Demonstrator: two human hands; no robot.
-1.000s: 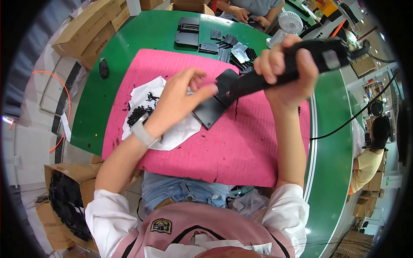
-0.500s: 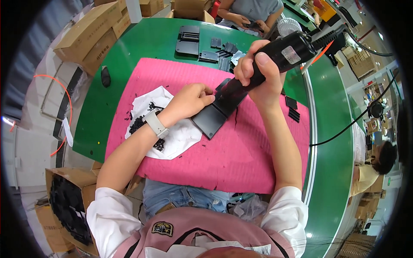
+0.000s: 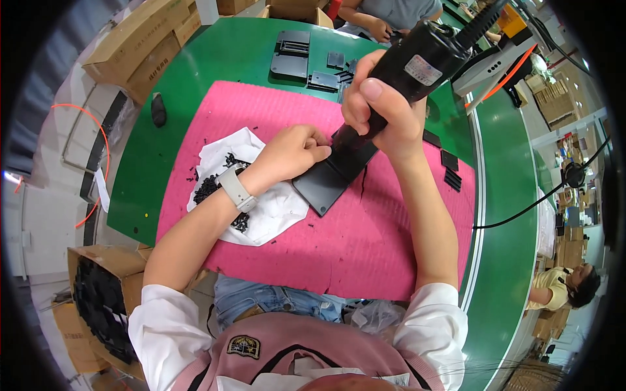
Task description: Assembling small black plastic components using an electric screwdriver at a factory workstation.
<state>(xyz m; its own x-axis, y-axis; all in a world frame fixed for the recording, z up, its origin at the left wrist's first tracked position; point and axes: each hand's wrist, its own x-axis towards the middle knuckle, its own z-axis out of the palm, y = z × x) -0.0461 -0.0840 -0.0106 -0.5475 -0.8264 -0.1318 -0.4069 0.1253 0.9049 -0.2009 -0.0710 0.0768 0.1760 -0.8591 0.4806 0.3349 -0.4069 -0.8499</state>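
A corded black electric screwdriver (image 3: 417, 72) is gripped in my right hand (image 3: 391, 114), fingers wrapped round its body. It slants down to the left, its lower end over a flat black plastic part (image 3: 323, 188); the bit's tip is hidden. My left hand (image 3: 297, 151) is closed at the part's left edge, fingers curled and fingertips against it beside the screwdriver. Whether a screw is between them I cannot see. The part lies on a pink foam mat (image 3: 365, 241). Under my left wrist, a white cloth (image 3: 274, 218) bears a heap of small black screws (image 3: 207, 188).
Black plastic pieces (image 3: 290, 55) lie on the green table (image 3: 222, 52) beyond the mat. Several small black parts (image 3: 451, 179) sit at the mat's right. The screwdriver's cable (image 3: 515, 218) hangs on the right. Another person (image 3: 385, 16) works across the table. Cardboard boxes (image 3: 140, 45) stand at left.
The screwdriver has tipped more upright, its rear end swinging left and slightly nearer. My right hand has shifted a little with it; my left hand stays at the part's edge.
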